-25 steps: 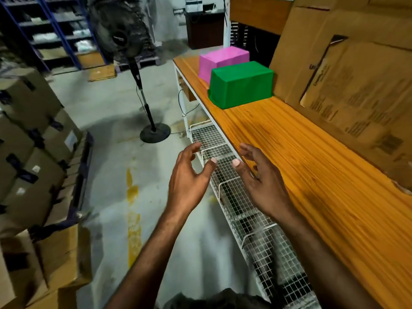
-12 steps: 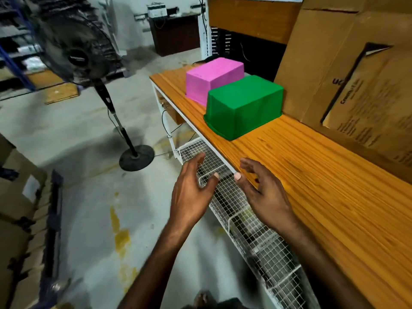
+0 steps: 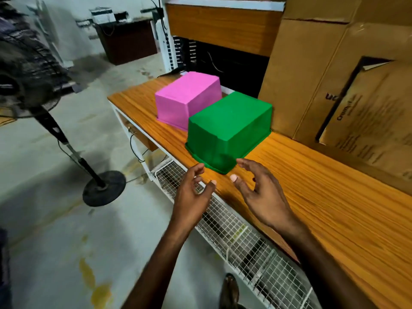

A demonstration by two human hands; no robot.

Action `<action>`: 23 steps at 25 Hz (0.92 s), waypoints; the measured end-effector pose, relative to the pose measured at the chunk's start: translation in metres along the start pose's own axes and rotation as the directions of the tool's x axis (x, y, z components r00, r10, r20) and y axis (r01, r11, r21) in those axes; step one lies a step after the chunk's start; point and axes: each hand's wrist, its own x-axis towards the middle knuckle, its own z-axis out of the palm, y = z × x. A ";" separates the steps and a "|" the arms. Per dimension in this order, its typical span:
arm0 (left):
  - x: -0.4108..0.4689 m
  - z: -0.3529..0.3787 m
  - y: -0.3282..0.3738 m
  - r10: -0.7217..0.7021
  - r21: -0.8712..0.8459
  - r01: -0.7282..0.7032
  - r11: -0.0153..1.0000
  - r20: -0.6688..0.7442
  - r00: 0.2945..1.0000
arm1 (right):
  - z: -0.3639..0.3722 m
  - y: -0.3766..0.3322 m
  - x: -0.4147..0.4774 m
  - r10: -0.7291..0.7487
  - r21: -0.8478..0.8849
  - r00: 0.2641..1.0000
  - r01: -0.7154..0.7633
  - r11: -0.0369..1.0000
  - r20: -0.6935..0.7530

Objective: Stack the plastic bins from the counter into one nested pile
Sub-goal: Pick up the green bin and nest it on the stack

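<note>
both hands out front, nothing in them. left hand (image 3: 194, 195) hangs over the counter's front edge and the wire rack (image 3: 234, 233) below it, fingers (image 3: 198, 169) apart and loosely bent. right hand (image 3: 260, 195) is over the counter (image 3: 323, 197), fingers (image 3: 245, 164) apart too, palm turned inward. the two thumbs nearly meet.

just past the fingertips sits the green bin (image 3: 227, 130), upside down, rim flat on the wood, its near corner aimed between the hands. no contact yet. behind it is the pink bin (image 3: 187, 99), also upside down, close beside the green one; whether they touch i can't tell.

my call: this is the approach for the first pick, and nothing is nested so far. to do it well, the hands need to open much wider than they are now, one palm on each long wall of the green bin, not on that corner. lift it straight up, square it over the pink bin, then lower it evenly so the rims line up. mind the cardboard (image 3: 312, 90) standing close on the far side.
</note>
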 end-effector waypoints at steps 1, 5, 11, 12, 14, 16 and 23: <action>0.014 0.000 -0.003 -0.007 0.003 0.007 1.000 0.001 1.000 | 0.003 0.003 0.015 -0.002 -0.036 1.000 0.002 0.999 -0.004; 0.079 0.000 -0.010 -0.033 0.014 0.033 0.999 -0.009 0.999 | 0.025 0.014 0.084 -0.061 -0.193 0.998 0.058 0.979 -0.009; 0.159 0.000 -0.015 0.003 0.029 -0.003 1.000 -0.015 1.000 | 0.048 0.035 0.138 -0.005 -0.515 0.991 0.074 0.854 0.134; 0.171 -0.001 -0.016 0.017 0.037 -0.017 0.999 -0.021 1.000 | 0.047 0.037 0.137 0.004 -0.537 0.991 0.069 0.841 0.133; 0.201 -0.002 -0.021 0.025 0.047 -0.024 0.999 -0.008 1.000 | 0.048 0.035 0.138 0.032 -0.556 0.996 0.019 0.831 0.082; 0.226 -0.002 -0.024 -0.002 0.097 0.000 0.995 0.027 1.000 | 0.056 0.025 0.147 0.079 -0.544 0.996 -0.083 0.835 -0.031; 0.280 -0.011 -0.033 -0.065 -0.002 0.065 0.998 0.000 0.998 | 0.105 0.015 0.199 0.397 -0.403 0.883 -0.468 0.787 -0.251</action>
